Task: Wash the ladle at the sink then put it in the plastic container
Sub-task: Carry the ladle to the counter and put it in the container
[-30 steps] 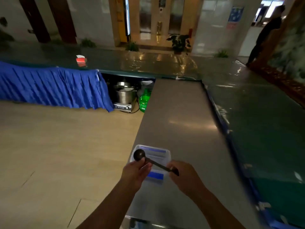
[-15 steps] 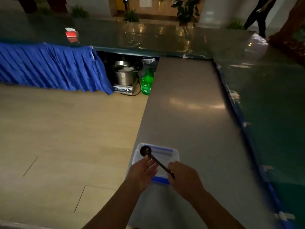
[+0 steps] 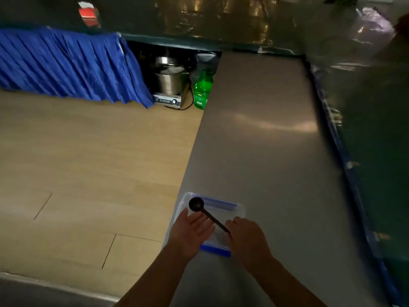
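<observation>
A small black ladle point(image 3: 197, 204) hangs over a clear plastic container with blue clips point(image 3: 230, 207) that sits at the near left edge of a steel counter point(image 3: 261, 138). My right hand point(image 3: 245, 235) is shut on the end of the ladle's handle. My left hand point(image 3: 192, 231) is spread flat just under the handle with its fingers apart, holding nothing. The ladle's bowl is above the container's far left corner.
Left of the counter the wooden floor point(image 3: 84, 165) drops away. At the counter's far end stand a steel pot on a cooker point(image 3: 169, 83) and a green bottle point(image 3: 202, 89), next to a blue table skirt point(image 3: 64, 65). A dark green covered table point(image 3: 376, 120) borders the right.
My head has tilted down, so the far room has left the view. My left hand has opened and come away from the ladle's neck; my right hand still holds the handle over the container.
</observation>
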Demonstrator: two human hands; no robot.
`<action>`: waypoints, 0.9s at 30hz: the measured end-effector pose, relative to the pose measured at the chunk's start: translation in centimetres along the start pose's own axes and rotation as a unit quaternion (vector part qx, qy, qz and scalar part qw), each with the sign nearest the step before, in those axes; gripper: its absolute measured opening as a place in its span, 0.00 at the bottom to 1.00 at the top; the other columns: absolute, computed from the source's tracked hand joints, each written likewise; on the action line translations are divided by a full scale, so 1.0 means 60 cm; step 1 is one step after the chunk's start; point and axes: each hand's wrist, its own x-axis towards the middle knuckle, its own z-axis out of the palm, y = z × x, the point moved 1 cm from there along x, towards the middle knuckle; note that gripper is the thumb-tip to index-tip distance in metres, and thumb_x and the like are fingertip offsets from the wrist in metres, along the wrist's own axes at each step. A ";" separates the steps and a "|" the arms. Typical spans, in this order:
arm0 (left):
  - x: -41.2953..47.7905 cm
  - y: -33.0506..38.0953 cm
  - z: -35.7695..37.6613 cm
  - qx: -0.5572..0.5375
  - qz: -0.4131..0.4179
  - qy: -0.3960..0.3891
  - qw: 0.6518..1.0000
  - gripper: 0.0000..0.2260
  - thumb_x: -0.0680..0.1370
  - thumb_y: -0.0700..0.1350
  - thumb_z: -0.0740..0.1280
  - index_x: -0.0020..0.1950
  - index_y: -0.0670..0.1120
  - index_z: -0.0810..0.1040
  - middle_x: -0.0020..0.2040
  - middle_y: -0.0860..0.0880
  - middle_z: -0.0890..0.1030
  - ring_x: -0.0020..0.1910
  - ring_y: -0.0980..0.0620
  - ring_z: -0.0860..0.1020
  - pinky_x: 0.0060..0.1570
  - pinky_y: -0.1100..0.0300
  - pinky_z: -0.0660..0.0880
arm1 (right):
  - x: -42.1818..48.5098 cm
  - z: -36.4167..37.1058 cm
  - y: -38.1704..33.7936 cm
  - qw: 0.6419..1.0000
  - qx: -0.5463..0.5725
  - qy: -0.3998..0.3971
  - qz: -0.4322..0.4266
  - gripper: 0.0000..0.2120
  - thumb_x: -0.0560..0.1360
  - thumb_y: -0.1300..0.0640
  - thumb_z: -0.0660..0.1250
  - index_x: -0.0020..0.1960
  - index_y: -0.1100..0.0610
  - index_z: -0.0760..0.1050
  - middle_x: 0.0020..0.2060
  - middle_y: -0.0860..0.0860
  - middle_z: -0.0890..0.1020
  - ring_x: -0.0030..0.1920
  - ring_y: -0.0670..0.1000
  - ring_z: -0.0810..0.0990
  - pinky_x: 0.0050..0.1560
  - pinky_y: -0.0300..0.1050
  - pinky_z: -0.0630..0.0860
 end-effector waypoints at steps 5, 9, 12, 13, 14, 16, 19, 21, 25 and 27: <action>0.021 0.007 -0.013 0.001 -0.021 -0.004 1.000 0.30 0.83 0.55 0.54 0.76 0.34 0.59 0.73 0.33 0.67 0.71 0.34 0.68 0.65 0.44 0.68 | 0.017 0.031 -0.004 0.999 -0.001 -0.025 0.022 0.03 0.68 0.53 0.73 0.41 0.50 0.80 0.38 0.49 0.82 0.38 0.51 0.82 0.40 0.45 0.76; 0.030 0.010 -0.012 0.009 -0.026 -0.008 1.000 0.32 0.82 0.57 0.54 0.76 0.34 0.59 0.73 0.33 0.68 0.71 0.35 0.69 0.65 0.44 0.68 | 0.025 0.068 -0.003 0.999 0.013 -0.029 0.010 0.09 0.76 0.53 0.61 0.54 0.51 0.75 0.52 0.51 0.79 0.53 0.55 0.78 0.56 0.49 0.68; 0.038 0.011 -0.010 0.012 -0.033 -0.015 0.999 0.31 0.82 0.58 0.55 0.74 0.34 0.62 0.71 0.34 0.69 0.69 0.35 0.70 0.63 0.44 0.70 | 0.029 0.073 -0.005 0.999 0.012 -0.037 0.020 0.09 0.78 0.54 0.59 0.53 0.51 0.76 0.51 0.51 0.80 0.51 0.55 0.79 0.55 0.51 0.69; 0.040 0.012 -0.010 0.019 -0.033 -0.019 0.999 0.30 0.82 0.59 0.55 0.71 0.35 0.66 0.68 0.34 0.72 0.66 0.36 0.73 0.61 0.45 0.72 | 0.032 0.074 -0.006 0.999 0.015 -0.037 0.021 0.09 0.78 0.54 0.59 0.54 0.52 0.76 0.52 0.52 0.80 0.51 0.55 0.79 0.55 0.51 0.70; 0.041 0.013 -0.010 0.022 -0.034 -0.022 0.999 0.28 0.81 0.59 0.54 0.66 0.35 0.70 0.64 0.35 0.74 0.62 0.37 0.75 0.58 0.45 0.73 | 0.035 0.075 -0.007 0.999 0.022 -0.045 0.022 0.09 0.78 0.55 0.59 0.54 0.52 0.76 0.52 0.52 0.80 0.52 0.55 0.78 0.55 0.51 0.71; 0.043 0.012 -0.010 0.017 -0.035 -0.020 0.999 0.26 0.81 0.60 0.55 0.59 0.37 0.73 0.58 0.37 0.77 0.55 0.40 0.77 0.59 0.45 0.72 | 0.040 0.080 -0.010 0.998 0.030 -0.059 0.017 0.09 0.77 0.56 0.61 0.55 0.54 0.76 0.53 0.53 0.79 0.54 0.55 0.78 0.55 0.50 0.74; 0.045 0.009 -0.009 0.028 -0.015 0.000 0.999 0.24 0.81 0.58 0.55 0.57 0.38 0.74 0.56 0.38 0.79 0.54 0.41 0.78 0.66 0.42 0.70 | 0.044 0.087 -0.016 0.997 0.042 -0.063 0.022 0.09 0.78 0.57 0.60 0.55 0.54 0.76 0.54 0.53 0.79 0.54 0.54 0.78 0.56 0.49 0.77; 0.045 0.008 -0.008 0.029 -0.010 0.006 1.000 0.22 0.81 0.57 0.56 0.54 0.39 0.76 0.55 0.38 0.79 0.53 0.41 0.78 0.67 0.41 0.70 | 0.046 0.087 -0.017 0.997 0.052 -0.053 0.027 0.09 0.78 0.56 0.60 0.55 0.54 0.76 0.54 0.52 0.79 0.54 0.53 0.78 0.55 0.48 0.77; 0.044 0.009 -0.009 0.037 -0.007 0.000 0.999 0.20 0.81 0.56 0.58 0.54 0.39 0.77 0.56 0.37 0.80 0.56 0.39 0.78 0.68 0.39 0.69 | 0.048 0.087 -0.017 0.996 0.057 -0.049 0.039 0.09 0.78 0.55 0.60 0.56 0.53 0.75 0.55 0.52 0.78 0.56 0.53 0.77 0.54 0.48 0.78; 0.045 0.009 -0.010 0.049 -0.007 -0.006 0.999 0.19 0.81 0.55 0.58 0.53 0.39 0.77 0.59 0.36 0.79 0.59 0.38 0.77 0.69 0.39 0.68 | 0.049 0.088 -0.017 0.996 0.061 -0.048 0.044 0.08 0.78 0.55 0.61 0.56 0.53 0.75 0.55 0.52 0.78 0.55 0.52 0.78 0.53 0.48 0.79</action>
